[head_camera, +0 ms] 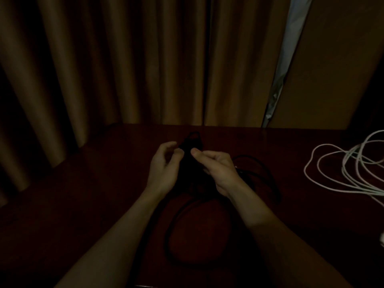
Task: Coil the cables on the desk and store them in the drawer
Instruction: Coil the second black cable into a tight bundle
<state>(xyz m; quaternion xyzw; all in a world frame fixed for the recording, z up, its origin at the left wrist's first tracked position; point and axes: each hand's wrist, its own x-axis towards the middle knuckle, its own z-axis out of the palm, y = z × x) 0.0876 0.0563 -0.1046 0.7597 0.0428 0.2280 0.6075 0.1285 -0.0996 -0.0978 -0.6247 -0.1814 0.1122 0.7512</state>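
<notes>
Head view: black cable (172, 217) barely visible between hands (164, 169) (218, 170).

Brown pleated curtain (104, 59) fills the background, drawn shut. Pale strip (291, 48) along its right edge, flat brown panel (332, 69) just right of that.

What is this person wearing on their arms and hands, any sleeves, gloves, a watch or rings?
Nothing that shows. The left hand and right hand have no gloves, and no rings show on the fingers. The left forearm and right forearm are bare to the picture's bottom edge: no sleeve, watch or bracelet. The light is dim, so small jewellery could go unseen.
</notes>
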